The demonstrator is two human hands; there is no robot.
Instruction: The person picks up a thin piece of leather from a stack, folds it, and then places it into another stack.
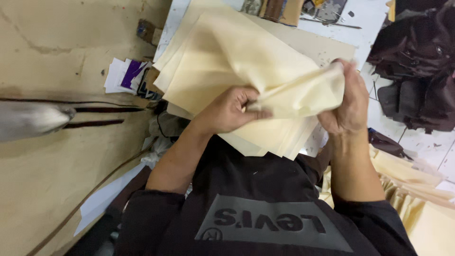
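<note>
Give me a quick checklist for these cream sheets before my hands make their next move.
1. Left hand gripping the top cream sheet: ok, fingers pinch its edge.
2. Right hand gripping the same sheet: ok, holds its far corner.
3. Only one sheet lifted: cannot tell, layers bunch together.
4. Stack of cream sheets squared: not ok, edges fan out.
5. Dark leather pieces apart from the stack: ok.

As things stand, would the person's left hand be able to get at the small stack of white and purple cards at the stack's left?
Probably not at once: the left hand is pinching the cream fabric sheet together with the right hand. The white and purple cards lie uncovered on the worktop beside the cream stack, so letting go would open the way.
</note>
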